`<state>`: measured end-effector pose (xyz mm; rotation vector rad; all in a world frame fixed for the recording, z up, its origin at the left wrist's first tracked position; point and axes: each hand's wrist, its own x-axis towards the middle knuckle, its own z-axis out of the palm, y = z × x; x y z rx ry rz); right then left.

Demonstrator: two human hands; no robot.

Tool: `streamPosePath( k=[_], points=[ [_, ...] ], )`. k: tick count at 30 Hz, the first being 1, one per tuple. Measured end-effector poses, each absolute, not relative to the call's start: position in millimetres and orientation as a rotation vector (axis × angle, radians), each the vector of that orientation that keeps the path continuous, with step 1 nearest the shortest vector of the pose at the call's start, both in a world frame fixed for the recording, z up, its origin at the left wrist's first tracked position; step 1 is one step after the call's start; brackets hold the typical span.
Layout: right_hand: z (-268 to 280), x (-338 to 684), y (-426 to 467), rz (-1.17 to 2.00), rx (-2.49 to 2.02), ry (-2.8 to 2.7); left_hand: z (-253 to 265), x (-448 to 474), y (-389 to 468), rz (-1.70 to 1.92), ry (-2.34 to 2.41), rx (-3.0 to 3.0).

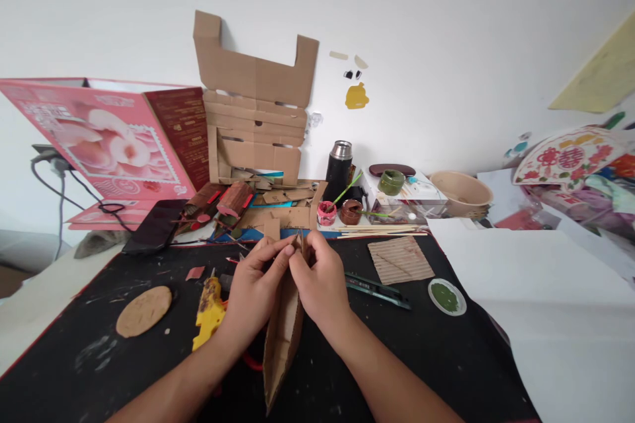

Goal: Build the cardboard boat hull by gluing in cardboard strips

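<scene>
Between my hands is a long, narrow boat-shaped cardboard piece [284,344] with raised side walls and a pointed near end. My left hand [258,284] pinches its far end from the left. From the right, my right hand [321,277] presses the same end, thumb near the left thumb. The fingers partly hide that tip. A yellow glue gun [209,310] lies beside my left wrist. Right of my right hand rests a dark green utility knife [380,291].
An oval cardboard piece [143,312] lies left, a corrugated square [401,259] and a lid of green paint [447,297] right. Behind stand a black thermos [340,168], paint jars [350,211] and a cut cardboard box [255,79]. A pink box [114,139] and phone [156,226] sit left.
</scene>
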<state>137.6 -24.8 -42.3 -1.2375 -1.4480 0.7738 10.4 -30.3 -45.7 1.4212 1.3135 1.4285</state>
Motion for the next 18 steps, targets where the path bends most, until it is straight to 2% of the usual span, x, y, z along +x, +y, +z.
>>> streamPosePath(
  k=[18],
  points=[
    [-42.4,137.1,-25.0,0.765,-1.229,-1.451,-45.0,10.8,-31.6,1.391,1.277,1.433]
  ],
)
